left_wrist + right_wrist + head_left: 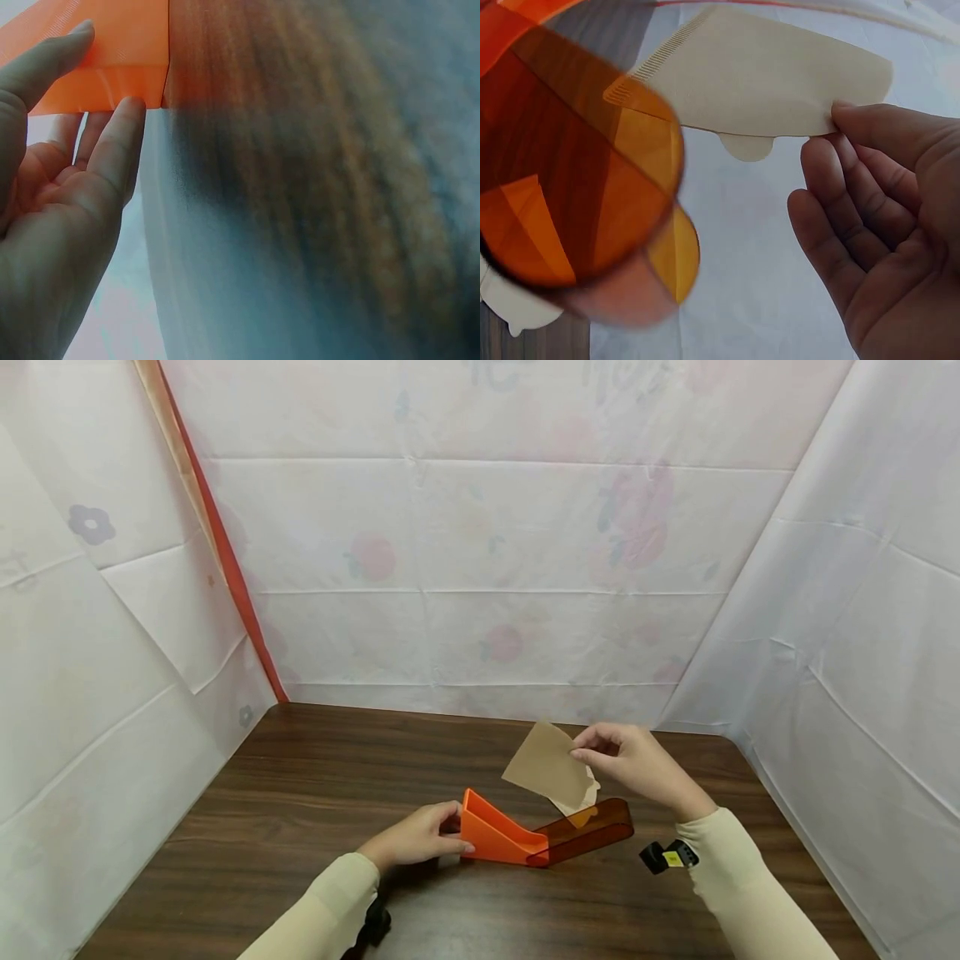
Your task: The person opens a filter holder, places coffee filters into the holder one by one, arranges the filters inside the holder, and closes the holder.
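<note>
My right hand (637,768) pinches a brown paper coffee filter (546,762) by its edge, between thumb and fingers. In the right wrist view the filter (765,79) shows a crimped side and a small rounded tab. Below it stands an orange filter holder (491,839) with a see-through amber lid (603,825) swung open to the right. My left hand (412,839) grips the holder's left end, thumb on the near side; the left wrist view shows the thumb and fingertips on the orange wall (120,45).
A paler filter (583,814) shows beyond the amber lid, partly behind it. All this is on a dark wood-grain table (315,777). White printed sheets (465,568) hang round the back and both sides. Each wrist wears a small black camera.
</note>
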Demonstrator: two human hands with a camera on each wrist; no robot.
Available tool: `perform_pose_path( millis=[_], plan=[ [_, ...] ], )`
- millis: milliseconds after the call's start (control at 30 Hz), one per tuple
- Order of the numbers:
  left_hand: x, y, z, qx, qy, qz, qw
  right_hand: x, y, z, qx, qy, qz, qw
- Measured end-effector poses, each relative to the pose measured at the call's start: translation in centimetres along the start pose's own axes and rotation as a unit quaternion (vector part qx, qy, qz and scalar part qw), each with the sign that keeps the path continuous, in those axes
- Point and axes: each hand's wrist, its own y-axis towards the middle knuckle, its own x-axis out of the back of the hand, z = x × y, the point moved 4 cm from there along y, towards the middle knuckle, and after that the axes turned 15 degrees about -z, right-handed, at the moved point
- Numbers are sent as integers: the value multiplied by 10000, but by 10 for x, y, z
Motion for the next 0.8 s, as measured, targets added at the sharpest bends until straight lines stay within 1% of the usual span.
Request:
perform_pose_path(
  millis=[133, 300, 533, 800],
  plan=[
    [0, 1, 1, -43, 24, -1, 10000, -9, -2, 6, 74, -61, 166, 9998],
    [0, 1, 1, -26, 23, 14, 10000, -19, -3, 11, 149, -37, 352, 9993],
    [-1, 1, 1, -84, 20, 10, 10000, -28, -4, 12, 204, -73, 490, 9986],
    [0, 2, 1, -92, -18, 42, 9999, -40, -5, 13, 385, 17, 679, 9970]
  ],
)
